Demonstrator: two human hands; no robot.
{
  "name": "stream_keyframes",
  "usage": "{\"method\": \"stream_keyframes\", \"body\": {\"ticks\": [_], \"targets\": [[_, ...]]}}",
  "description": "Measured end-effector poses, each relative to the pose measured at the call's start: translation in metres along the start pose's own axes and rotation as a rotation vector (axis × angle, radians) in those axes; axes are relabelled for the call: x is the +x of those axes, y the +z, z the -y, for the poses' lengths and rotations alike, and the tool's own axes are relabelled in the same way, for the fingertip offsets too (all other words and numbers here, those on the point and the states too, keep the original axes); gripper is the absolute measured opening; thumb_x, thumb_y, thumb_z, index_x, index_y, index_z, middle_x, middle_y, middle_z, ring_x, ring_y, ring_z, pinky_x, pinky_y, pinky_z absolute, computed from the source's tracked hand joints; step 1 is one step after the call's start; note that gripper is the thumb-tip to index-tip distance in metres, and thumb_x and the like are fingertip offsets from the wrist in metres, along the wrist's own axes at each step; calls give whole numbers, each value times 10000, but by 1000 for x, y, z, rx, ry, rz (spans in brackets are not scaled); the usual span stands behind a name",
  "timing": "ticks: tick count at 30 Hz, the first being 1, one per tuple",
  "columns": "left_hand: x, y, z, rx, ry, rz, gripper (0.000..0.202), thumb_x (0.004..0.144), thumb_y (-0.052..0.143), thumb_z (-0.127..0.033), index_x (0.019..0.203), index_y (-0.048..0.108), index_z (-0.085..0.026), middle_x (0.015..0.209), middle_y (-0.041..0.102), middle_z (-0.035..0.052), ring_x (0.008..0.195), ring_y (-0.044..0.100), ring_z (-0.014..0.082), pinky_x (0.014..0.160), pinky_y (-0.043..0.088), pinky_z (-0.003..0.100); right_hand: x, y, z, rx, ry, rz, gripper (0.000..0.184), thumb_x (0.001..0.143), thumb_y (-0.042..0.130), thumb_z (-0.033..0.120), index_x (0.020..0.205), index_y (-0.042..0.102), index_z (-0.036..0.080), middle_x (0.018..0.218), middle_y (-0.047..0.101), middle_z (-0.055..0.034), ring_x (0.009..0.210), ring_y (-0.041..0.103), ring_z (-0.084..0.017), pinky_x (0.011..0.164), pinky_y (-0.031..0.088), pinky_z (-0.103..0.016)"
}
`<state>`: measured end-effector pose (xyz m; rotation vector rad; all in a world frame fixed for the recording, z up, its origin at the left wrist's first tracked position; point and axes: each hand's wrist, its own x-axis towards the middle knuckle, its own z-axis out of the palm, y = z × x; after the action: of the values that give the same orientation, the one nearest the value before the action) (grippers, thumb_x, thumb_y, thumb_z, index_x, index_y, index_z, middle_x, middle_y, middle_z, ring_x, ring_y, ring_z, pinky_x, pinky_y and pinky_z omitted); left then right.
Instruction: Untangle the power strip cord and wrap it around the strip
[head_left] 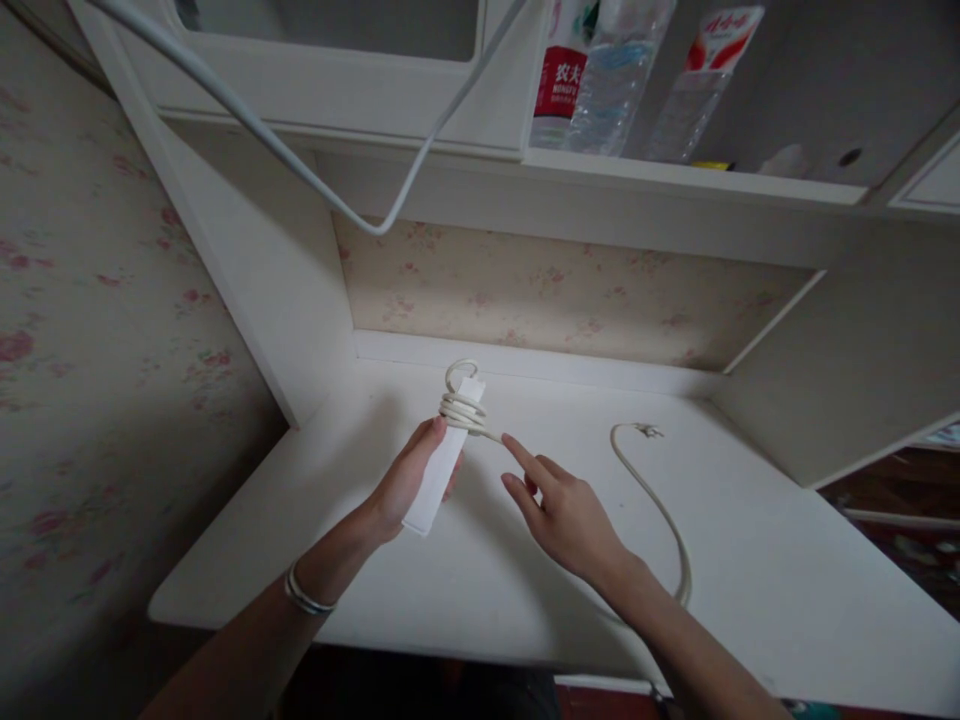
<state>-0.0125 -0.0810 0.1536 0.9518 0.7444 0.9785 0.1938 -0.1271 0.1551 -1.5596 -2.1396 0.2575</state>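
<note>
My left hand (409, 480) grips a white power strip (442, 470) above the white desk (750, 560), with a silver bangle on that wrist. The strip's cream cord (463, 408) is wound several times round its far end. The rest of the cord (660, 510) trails right across the desk and curves back to its plug (646, 431), which lies flat. My right hand (559, 505) hovers just right of the strip, index finger stretched toward the cord where it leaves the coil, other fingers loosely spread. It holds nothing.
A white shelf above carries plastic water bottles (615, 75). A pale cable (300, 160) hangs in a loop from the upper cabinet. Flowered wallpaper (90, 330) covers the left wall and the desk's back. A white side panel (847, 380) closes the right.
</note>
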Motion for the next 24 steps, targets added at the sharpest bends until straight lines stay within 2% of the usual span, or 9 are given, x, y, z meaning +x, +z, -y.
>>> {"method": "stream_keyframes", "body": {"ticks": [3,7,10,18,24], "targets": [[3,-1,4,-26,-37,46,452,842,468,-603,869,534,-157,685,541,-4,461,464,78,443,339,222,3,3,4,79,29,7,500,955,371,431,1436,313,310,791,596,-1,613,565,-151,678,465,-300],[2,-1,15,-17,-47,37,435,845,474,-593,925,532,-169,685,539,-10,461,461,78,438,342,215,10,10,9,163,69,-59,440,947,399,425,1374,396,320,963,583,-30,618,565,-125,682,490,-295],[1,1,22,12,-27,28,419,855,469,-580,985,519,-185,683,536,-15,470,470,88,439,356,217,14,16,14,153,82,-127,361,944,411,399,1277,482,280,1046,555,-62,665,580,-134,668,497,-292],[-1,6,28,38,-4,22,403,881,423,-571,1001,491,-192,736,545,-5,507,499,92,457,393,215,13,29,23,108,88,-303,252,954,416,334,1114,575,222,973,576,-60,633,568,-126,608,472,-258],[1,8,32,55,33,-3,414,887,412,-567,1062,478,-198,741,558,0,523,510,101,470,407,218,8,40,23,150,46,-427,264,956,425,291,1104,610,175,941,613,-78,701,588,-138,590,464,-235]]}}
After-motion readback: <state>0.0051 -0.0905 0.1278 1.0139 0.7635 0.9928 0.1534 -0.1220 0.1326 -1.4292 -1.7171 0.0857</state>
